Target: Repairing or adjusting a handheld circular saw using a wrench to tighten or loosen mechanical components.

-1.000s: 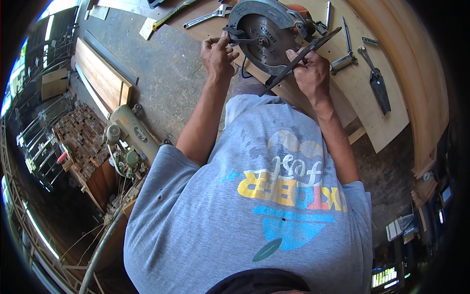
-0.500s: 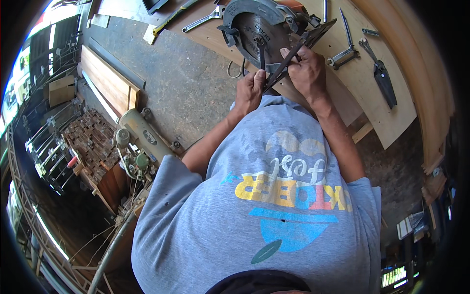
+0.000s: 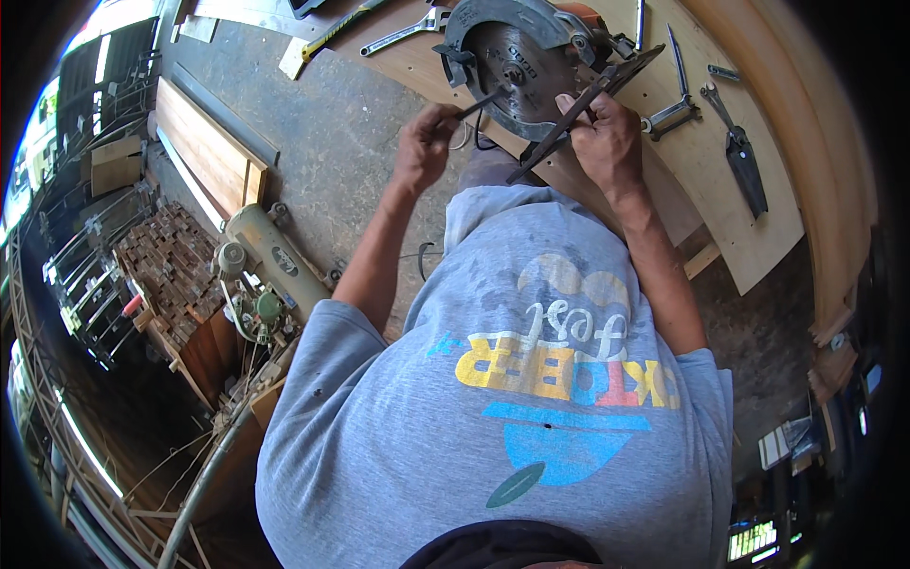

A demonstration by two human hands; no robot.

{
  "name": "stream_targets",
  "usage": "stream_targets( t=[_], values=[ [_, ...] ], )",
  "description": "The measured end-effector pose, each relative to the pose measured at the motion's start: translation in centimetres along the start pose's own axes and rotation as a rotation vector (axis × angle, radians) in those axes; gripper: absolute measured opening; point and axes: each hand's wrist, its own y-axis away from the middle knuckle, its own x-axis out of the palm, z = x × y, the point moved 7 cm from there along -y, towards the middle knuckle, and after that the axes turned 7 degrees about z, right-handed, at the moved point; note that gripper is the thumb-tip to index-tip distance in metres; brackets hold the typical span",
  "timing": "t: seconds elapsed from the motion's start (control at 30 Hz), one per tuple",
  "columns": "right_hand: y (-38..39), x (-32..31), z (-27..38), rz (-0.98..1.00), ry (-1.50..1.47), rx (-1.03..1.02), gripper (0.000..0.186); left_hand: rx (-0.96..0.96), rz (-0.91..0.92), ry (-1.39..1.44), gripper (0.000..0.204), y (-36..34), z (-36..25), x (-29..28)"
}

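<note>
A circular saw [image 3: 517, 66] lies on its side at the top centre, its round blade [image 3: 531, 90] and centre bolt showing. My left hand [image 3: 425, 147] is closed round a dark wrench [image 3: 481, 103], whose tip lies over the blade, a little below and left of the bolt. On the saw's right, my right hand [image 3: 607, 140] is closed on the edge of its flat base plate [image 3: 559, 131], thumb on top. The plate stands on edge, slanting from lower left to upper right.
Left of the saw lie an adjustable wrench [image 3: 403, 33] and a yellow-black handled tool [image 3: 332, 33]. On the plywood [image 3: 749, 242] at right are a combination wrench [image 3: 671, 118] and a black-handled tool [image 3: 745, 175]. Wood boards [image 3: 210, 142], a compressor tank [image 3: 275, 248] and stacked blocks [image 3: 171, 256] stand at left.
My left hand has swung left and slightly up with the wrench, whose end has come off the blade's centre bolt. My right hand still grips the base plate.
</note>
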Motion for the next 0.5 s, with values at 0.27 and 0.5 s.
stream_targets(
  t=[0.27,0.5],
  values=[
    [0.0,0.2,-0.5,0.003,-0.037,0.070,0.021,0.112,0.115,-0.189,0.013,-4.5,-1.8,-3.3],
    [0.3,0.4,-0.4,0.037,0.003,0.099,0.027,0.262,0.252,-0.300,0.013,-8.2,-1.7,-4.0]
  ],
)
